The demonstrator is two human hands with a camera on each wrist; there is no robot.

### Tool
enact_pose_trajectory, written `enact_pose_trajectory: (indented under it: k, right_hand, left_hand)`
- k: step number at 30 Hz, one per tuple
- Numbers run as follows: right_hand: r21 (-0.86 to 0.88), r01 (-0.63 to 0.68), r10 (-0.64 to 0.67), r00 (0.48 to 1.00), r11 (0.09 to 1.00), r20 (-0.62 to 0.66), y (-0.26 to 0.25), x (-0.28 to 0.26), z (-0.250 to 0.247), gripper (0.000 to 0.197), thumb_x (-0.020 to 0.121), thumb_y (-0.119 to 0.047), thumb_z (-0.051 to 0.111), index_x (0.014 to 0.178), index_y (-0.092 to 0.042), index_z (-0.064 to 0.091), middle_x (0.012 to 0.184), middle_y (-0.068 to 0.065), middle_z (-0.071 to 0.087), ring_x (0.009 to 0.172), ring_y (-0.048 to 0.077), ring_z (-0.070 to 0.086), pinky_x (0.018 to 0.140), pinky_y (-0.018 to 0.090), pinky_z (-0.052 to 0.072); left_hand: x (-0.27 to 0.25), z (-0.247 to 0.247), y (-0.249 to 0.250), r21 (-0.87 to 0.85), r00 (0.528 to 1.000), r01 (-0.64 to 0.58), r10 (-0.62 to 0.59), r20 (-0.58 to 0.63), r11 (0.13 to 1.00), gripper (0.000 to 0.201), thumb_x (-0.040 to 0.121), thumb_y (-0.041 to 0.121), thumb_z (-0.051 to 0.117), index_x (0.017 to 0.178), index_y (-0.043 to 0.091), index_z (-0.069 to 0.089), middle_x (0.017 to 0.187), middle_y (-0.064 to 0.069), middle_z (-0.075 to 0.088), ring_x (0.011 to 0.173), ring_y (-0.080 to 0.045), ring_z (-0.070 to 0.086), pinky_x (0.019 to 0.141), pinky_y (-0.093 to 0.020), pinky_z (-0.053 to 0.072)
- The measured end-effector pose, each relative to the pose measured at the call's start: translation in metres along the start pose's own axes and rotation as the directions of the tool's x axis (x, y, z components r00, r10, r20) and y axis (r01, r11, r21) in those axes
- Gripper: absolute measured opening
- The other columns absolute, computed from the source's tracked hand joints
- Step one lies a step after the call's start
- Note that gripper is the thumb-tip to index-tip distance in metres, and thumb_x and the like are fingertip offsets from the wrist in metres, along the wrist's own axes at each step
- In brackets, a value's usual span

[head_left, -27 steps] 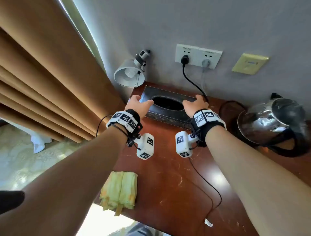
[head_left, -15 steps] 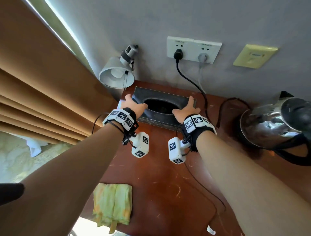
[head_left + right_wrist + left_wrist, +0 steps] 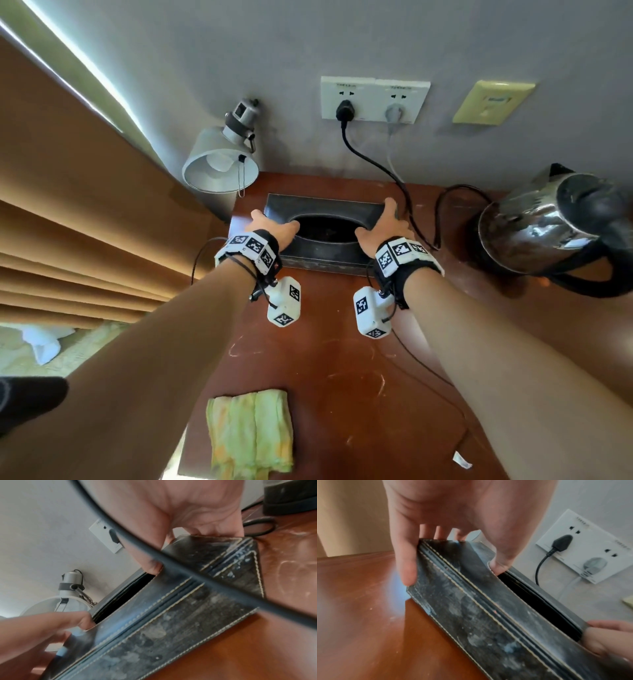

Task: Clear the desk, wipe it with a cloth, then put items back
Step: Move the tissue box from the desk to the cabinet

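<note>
**Both hands held the tissue box at the back of the desk**

Nearest the camera, a folded yellow-green cloth (image 3: pixel 251 433) lay at the front edge of the reddish wooden desk (image 3: pixel 342 394), well apart from both hands. A thin black wire (image 3: pixel 442 383) trailed across the scratched surface to the right of it.

Farther back, the black leather tissue box (image 3: pixel 329 255) with pale stitching stood close to the wall. The left hand (image 3: pixel 270 229) took its left end, thumb hooked into the oval opening on top and fingers down the outer side; that grip was closed on the box. The right hand (image 3: pixel 385 228) held the right end likewise, thumb at the opening's edge and fingers over the end.

To the right stood a steel electric kettle (image 3: pixel 548 222), its black cord (image 3: pixel 394 171) running past the right hand up to a white wall socket (image 3: pixel 375 99). Left of the box hung a white lamp (image 3: pixel 221 164), beside the brown curtain (image 3: pixel 85 205)
</note>
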State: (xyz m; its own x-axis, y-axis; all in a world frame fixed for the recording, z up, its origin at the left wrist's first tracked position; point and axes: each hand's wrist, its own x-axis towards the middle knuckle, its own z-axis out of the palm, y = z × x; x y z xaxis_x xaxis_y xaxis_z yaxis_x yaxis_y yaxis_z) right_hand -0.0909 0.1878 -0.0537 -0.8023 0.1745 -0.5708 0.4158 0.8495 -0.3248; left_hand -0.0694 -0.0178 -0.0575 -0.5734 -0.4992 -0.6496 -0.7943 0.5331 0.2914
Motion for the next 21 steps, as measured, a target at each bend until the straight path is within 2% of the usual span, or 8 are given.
enact_pose_trajectory:
  k: [3, 4, 6, 9, 13, 17, 19, 21]
  right_hand:
    - [-0.010, -0.001, 0.001, 1.000, 1.000, -0.015, 0.010, -0.009, -0.012, 0.083, 0.087, -0.041, 0.064, 0.152, -0.031, 0.014, 0.130, 0.018, 0.056, 0.107, 0.041, 0.061, 0.078, 0.041, 0.050]
    - [-0.009, -0.006, 0.005, 1.000, 1.000, -0.029, 0.015, -0.012, -0.019, 0.083, 0.085, -0.042, 0.065, 0.151, -0.031, 0.016, 0.129, 0.017, 0.057, 0.107, 0.041, 0.061, 0.079, 0.041, 0.050]
    - [0.004, -0.026, 0.026, 0.998, 1.000, -0.059, 0.027, -0.022, -0.032, 0.080, 0.084, -0.041, 0.066, 0.149, -0.032, 0.019, 0.128, 0.016, 0.057, 0.109, 0.041, 0.060, 0.080, 0.040, 0.049]
    - [0.035, -0.057, 0.059, 0.994, 0.998, -0.088, 0.051, -0.039, -0.050, 0.079, 0.083, -0.041, 0.067, 0.148, -0.031, 0.022, 0.127, 0.015, 0.058, 0.110, 0.041, 0.060, 0.083, 0.041, 0.049]
    - [0.088, -0.100, 0.112, 0.984, 0.991, -0.140, 0.094, -0.063, -0.072, 0.081, 0.083, -0.041, 0.068, 0.149, -0.030, 0.021, 0.124, 0.012, 0.060, 0.104, 0.037, 0.060, 0.075, 0.036, 0.042]
    - [0.151, -0.150, 0.176, 0.970, 0.977, -0.170, 0.151, -0.091, -0.096, 0.080, 0.085, -0.041, 0.067, 0.150, -0.031, 0.021, 0.124, 0.011, 0.060, 0.111, 0.038, 0.058, 0.076, 0.036, 0.041]
    - [0.190, -0.171, 0.204, 0.964, 0.967, -0.169, 0.183, -0.104, -0.107, 0.080, 0.085, -0.041, 0.067, 0.150, -0.031, 0.021, 0.124, 0.010, 0.059, 0.106, 0.036, 0.060, 0.075, 0.036, 0.044]
    - [0.217, -0.181, 0.220, 0.961, 0.959, -0.168, 0.217, -0.117, -0.117, 0.078, 0.086, -0.041, 0.066, 0.149, -0.030, 0.022, 0.115, 0.007, 0.062, 0.096, 0.032, 0.062, 0.074, 0.036, 0.048]
  left_hand:
    - [-0.006, 0.005, 0.001, -0.026, 0.998, -0.027, 0.028, 0.052, 0.999, 0.092, 0.085, 0.054, 0.062, 0.155, 0.018, 0.015, 0.133, -0.012, 0.054, 0.113, -0.037, 0.056, 0.096, -0.042, 0.047]
    - [-0.009, 0.007, 0.005, -0.044, 0.997, -0.041, 0.044, 0.071, 0.998, 0.091, 0.086, 0.052, 0.063, 0.155, 0.018, 0.015, 0.130, -0.011, 0.053, 0.112, -0.036, 0.055, 0.091, -0.038, 0.045]
    - [-0.018, 0.013, 0.013, -0.095, 0.992, -0.061, 0.070, 0.101, 0.994, 0.092, 0.087, 0.047, 0.067, 0.156, 0.017, 0.015, 0.137, -0.013, 0.051, 0.118, -0.036, 0.053, 0.086, -0.037, 0.043]
    - [-0.035, 0.024, 0.025, -0.111, 0.983, -0.120, 0.134, 0.128, 0.987, 0.096, 0.082, 0.050, 0.073, 0.154, 0.017, 0.020, 0.137, -0.013, 0.052, 0.115, -0.035, 0.056, 0.092, -0.040, 0.051]
    - [-0.062, 0.044, 0.045, -0.054, 0.958, -0.233, 0.238, 0.162, 0.971, 0.097, 0.079, 0.055, 0.075, 0.151, 0.011, 0.028, 0.139, -0.013, 0.052, 0.117, -0.034, 0.057, 0.097, -0.040, 0.050]
    - [-0.102, 0.075, 0.072, 0.035, 0.926, -0.333, 0.320, 0.199, 0.942, 0.093, 0.082, 0.053, 0.071, 0.151, 0.009, 0.027, 0.138, -0.015, 0.053, 0.117, -0.035, 0.057, 0.092, -0.038, 0.049]
    - [-0.127, 0.094, 0.084, 0.074, 0.908, -0.378, 0.353, 0.225, 0.923, 0.095, 0.083, 0.055, 0.070, 0.152, 0.009, 0.025, 0.140, -0.015, 0.051, 0.118, -0.036, 0.056, 0.095, -0.039, 0.049]
    - [-0.151, 0.115, 0.096, 0.109, 0.891, -0.415, 0.379, 0.249, 0.903, 0.099, 0.082, 0.059, 0.069, 0.154, 0.010, 0.022, 0.144, -0.015, 0.049, 0.122, -0.037, 0.054, 0.099, -0.041, 0.048]
